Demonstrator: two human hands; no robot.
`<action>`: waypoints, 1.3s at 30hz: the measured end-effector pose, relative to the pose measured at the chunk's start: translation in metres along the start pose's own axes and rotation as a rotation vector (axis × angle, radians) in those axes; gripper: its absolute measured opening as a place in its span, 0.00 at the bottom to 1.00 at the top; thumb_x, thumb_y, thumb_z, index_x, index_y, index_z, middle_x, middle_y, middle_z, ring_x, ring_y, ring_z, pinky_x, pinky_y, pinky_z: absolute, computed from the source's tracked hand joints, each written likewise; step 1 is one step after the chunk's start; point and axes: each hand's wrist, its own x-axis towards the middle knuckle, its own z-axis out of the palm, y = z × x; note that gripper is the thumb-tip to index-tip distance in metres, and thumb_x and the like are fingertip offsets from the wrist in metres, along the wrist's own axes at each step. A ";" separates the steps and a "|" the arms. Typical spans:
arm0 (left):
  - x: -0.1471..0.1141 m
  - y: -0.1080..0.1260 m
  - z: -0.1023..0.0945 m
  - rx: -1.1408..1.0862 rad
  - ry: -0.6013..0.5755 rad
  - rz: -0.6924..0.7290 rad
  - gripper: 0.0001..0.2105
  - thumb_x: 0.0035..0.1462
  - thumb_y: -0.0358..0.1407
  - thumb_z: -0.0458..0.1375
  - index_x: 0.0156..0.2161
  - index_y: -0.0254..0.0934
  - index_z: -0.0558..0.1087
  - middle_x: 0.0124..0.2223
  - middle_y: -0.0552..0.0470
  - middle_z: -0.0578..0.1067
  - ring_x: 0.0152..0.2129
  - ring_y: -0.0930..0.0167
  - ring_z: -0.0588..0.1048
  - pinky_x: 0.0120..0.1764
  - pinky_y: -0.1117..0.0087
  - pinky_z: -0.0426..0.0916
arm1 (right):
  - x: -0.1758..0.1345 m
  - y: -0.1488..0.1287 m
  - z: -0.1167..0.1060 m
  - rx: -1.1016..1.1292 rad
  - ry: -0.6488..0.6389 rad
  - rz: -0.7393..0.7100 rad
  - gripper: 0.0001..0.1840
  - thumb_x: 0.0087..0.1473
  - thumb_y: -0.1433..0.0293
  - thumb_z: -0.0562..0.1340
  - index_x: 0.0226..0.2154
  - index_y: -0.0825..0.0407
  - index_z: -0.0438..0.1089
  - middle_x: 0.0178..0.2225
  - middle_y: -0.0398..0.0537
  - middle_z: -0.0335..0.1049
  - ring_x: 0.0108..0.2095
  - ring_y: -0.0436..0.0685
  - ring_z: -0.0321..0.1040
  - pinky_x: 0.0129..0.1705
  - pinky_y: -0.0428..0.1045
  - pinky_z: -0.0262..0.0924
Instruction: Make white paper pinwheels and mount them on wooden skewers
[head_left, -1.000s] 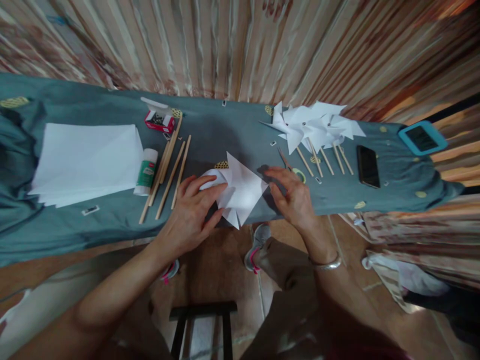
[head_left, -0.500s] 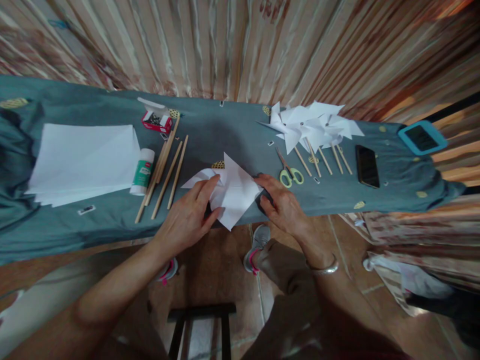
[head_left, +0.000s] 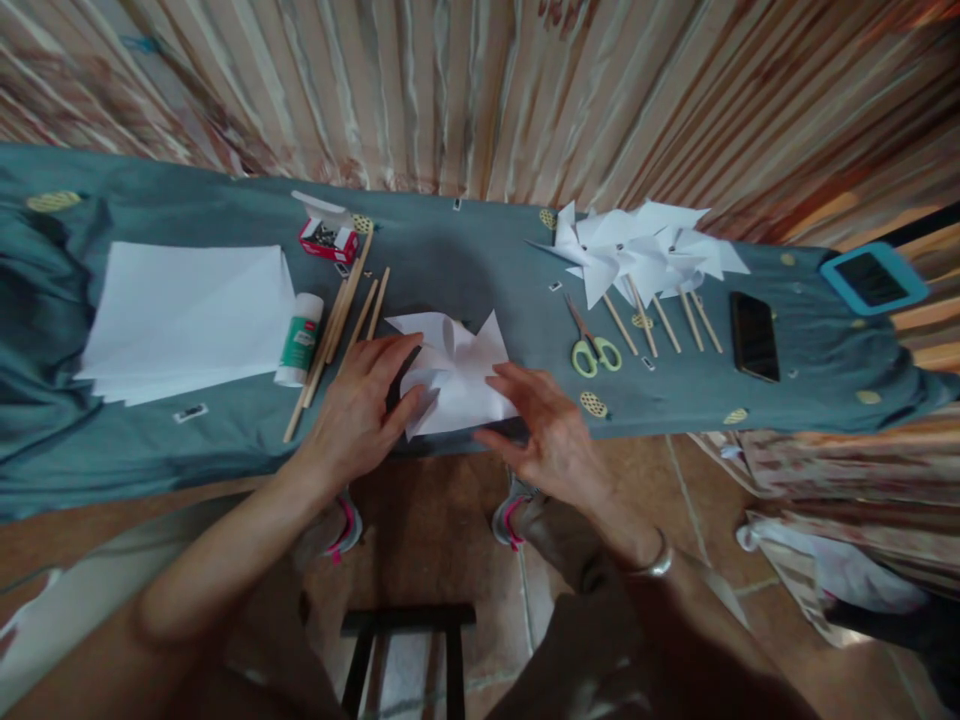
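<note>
A white paper pinwheel [head_left: 459, 385] with folded-in corners lies in front of me on the cloth-covered table. My left hand [head_left: 364, 405] grips its left side, thumb and fingers on the folded flaps. At the right side, my right hand [head_left: 547, 425] rests fingertips on the paper, its thumb spread apart near the lower edge. Left of the pinwheel lie several wooden sticks [head_left: 341, 305], partly behind my left hand. A glue stick [head_left: 300, 340] lies beside them. To the right are scissors [head_left: 592, 345] with light green handles.
A stack of white paper [head_left: 187, 310] lies at the left. Behind the glue stick, an open red box [head_left: 328, 238] holds small dark pieces. Several finished pinwheels on sticks [head_left: 637, 250] lie at the back right. Farther right are a phone [head_left: 755, 337] and a blue-framed device [head_left: 874, 278].
The pinwheel has turned between my hands, and its lower point has become a flat edge. My right hand has shifted left onto the paper. The view has shifted slightly left.
</note>
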 end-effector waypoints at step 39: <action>0.022 0.001 0.004 0.014 -0.090 0.124 0.14 0.65 0.33 0.47 0.49 0.40 0.73 0.49 0.49 0.79 0.56 0.62 0.67 0.57 0.53 0.57 | 0.026 -0.017 0.025 0.293 -0.045 0.492 0.04 0.54 0.73 0.64 0.35 0.51 0.74 0.29 0.44 0.78 0.27 0.51 0.73 0.32 0.45 0.65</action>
